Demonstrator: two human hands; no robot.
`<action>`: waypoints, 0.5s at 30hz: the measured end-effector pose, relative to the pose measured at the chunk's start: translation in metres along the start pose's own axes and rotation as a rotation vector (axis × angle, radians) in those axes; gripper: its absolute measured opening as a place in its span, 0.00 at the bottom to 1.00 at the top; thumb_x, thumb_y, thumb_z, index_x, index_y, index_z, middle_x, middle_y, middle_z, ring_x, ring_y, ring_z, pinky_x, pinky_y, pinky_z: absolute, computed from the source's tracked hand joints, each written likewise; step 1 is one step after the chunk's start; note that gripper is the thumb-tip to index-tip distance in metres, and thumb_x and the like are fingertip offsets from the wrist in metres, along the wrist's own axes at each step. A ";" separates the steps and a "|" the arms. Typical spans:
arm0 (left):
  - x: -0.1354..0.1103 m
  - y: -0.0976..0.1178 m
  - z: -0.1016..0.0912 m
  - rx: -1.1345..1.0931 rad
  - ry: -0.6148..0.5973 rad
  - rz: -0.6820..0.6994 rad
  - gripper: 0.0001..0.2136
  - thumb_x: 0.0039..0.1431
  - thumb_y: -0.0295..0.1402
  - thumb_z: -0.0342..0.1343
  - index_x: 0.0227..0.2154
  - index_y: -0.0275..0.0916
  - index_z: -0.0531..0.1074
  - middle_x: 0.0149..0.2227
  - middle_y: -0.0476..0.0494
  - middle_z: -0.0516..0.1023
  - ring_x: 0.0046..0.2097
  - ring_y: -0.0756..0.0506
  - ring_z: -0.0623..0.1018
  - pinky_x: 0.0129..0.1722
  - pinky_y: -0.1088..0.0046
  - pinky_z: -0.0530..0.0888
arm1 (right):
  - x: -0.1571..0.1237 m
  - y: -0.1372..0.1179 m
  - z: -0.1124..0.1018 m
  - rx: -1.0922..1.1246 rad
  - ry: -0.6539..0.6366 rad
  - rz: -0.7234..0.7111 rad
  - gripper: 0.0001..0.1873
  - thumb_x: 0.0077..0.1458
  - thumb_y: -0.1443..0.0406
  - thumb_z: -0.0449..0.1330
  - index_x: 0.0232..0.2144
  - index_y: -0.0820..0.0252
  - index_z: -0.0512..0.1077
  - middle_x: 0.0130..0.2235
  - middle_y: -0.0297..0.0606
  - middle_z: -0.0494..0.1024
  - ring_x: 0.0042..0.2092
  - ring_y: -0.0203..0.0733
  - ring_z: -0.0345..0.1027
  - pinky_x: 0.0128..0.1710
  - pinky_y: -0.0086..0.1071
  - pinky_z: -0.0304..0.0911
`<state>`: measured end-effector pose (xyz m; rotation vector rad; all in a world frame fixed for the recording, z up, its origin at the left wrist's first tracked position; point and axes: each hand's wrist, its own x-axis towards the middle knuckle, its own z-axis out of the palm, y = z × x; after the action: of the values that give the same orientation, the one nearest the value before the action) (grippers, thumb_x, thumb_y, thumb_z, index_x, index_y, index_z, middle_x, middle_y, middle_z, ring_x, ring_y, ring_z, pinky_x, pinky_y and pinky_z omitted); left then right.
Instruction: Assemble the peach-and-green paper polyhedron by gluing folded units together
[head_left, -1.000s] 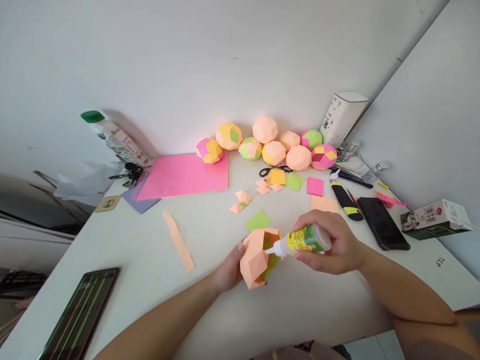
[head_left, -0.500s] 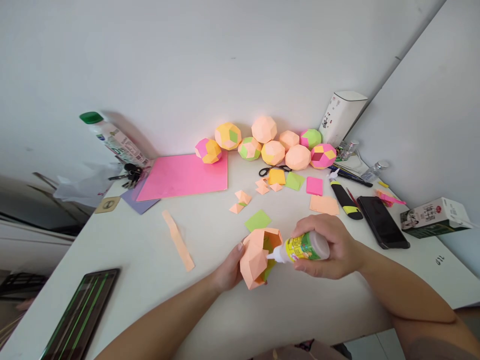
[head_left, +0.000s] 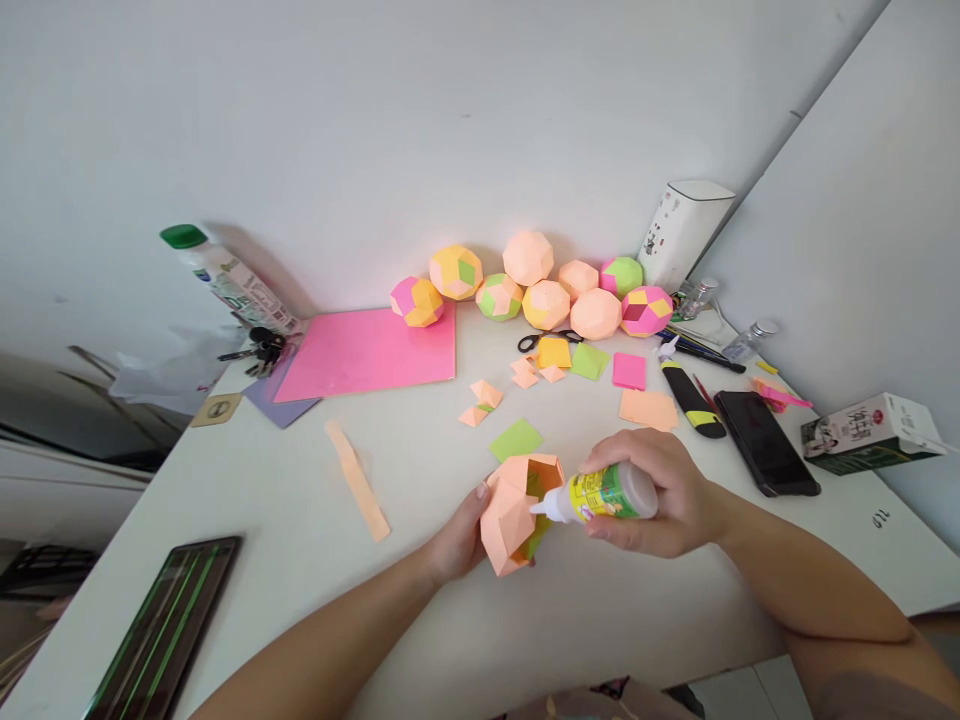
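My left hand (head_left: 461, 535) is closed around the left side of a faceted paper ball (head_left: 508, 518), peach outside with green showing inside. The ball's right side is open. In my right hand (head_left: 660, 495) is a glue bottle (head_left: 613, 492) with a yellow and green label, tilted so its white nozzle points left. The nozzle tip is at the edge of the ball's opening; I cannot tell whether it touches. Just behind the ball lies a green paper square (head_left: 517, 440). Small folded peach pieces (head_left: 480, 403) rest farther back.
Finished paper balls (head_left: 529, 258) are piled against the wall. A pink board (head_left: 367, 350) and peach strip (head_left: 356, 480) lie left, with a dark tray (head_left: 165, 630) nearer. Scissors (head_left: 529, 343), sticky notes (head_left: 628, 371), a cutter (head_left: 691, 400), a phone (head_left: 766, 442) and a carton (head_left: 870, 432) are at right.
The glue bottle and its nozzle have shifted very slightly left along the ball's edge. Both hands keep their holds, and the other things stay put.
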<state>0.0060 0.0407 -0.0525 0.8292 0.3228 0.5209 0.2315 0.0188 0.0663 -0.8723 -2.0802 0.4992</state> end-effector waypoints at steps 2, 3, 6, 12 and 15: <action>0.000 -0.002 -0.002 -0.003 0.001 -0.002 0.31 0.58 0.57 0.44 0.54 0.37 0.66 0.40 0.36 0.76 0.32 0.44 0.76 0.30 0.65 0.76 | 0.000 0.000 0.000 -0.001 -0.017 -0.013 0.14 0.53 0.55 0.62 0.36 0.55 0.65 0.24 0.32 0.73 0.22 0.35 0.64 0.20 0.28 0.57; 0.000 -0.002 -0.002 -0.003 0.001 -0.001 0.31 0.58 0.57 0.43 0.53 0.37 0.67 0.40 0.36 0.76 0.32 0.44 0.76 0.30 0.65 0.76 | 0.000 0.000 0.000 -0.001 -0.022 -0.015 0.14 0.53 0.56 0.62 0.36 0.55 0.65 0.24 0.32 0.73 0.22 0.35 0.65 0.21 0.28 0.57; 0.000 0.000 0.000 -0.004 0.001 0.002 0.31 0.58 0.57 0.43 0.54 0.38 0.66 0.40 0.36 0.76 0.32 0.44 0.76 0.30 0.65 0.76 | 0.001 0.000 0.000 0.002 -0.009 -0.020 0.13 0.54 0.56 0.61 0.37 0.55 0.65 0.24 0.31 0.73 0.22 0.35 0.64 0.21 0.28 0.58; 0.001 0.003 0.003 -0.008 -0.004 -0.008 0.31 0.58 0.57 0.44 0.54 0.38 0.66 0.36 0.39 0.76 0.31 0.44 0.76 0.29 0.66 0.76 | 0.001 0.000 -0.001 -0.021 0.019 -0.019 0.13 0.55 0.56 0.61 0.38 0.55 0.64 0.24 0.32 0.73 0.23 0.36 0.65 0.21 0.28 0.59; 0.001 0.001 0.000 -0.008 0.004 -0.007 0.31 0.58 0.57 0.44 0.54 0.38 0.66 0.36 0.39 0.76 0.31 0.44 0.77 0.29 0.65 0.76 | 0.001 0.000 -0.001 -0.048 -0.002 -0.029 0.14 0.56 0.55 0.60 0.38 0.56 0.64 0.25 0.33 0.73 0.23 0.35 0.65 0.21 0.28 0.58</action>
<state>0.0063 0.0413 -0.0515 0.8188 0.3269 0.5169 0.2323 0.0199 0.0673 -0.8685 -2.1113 0.4368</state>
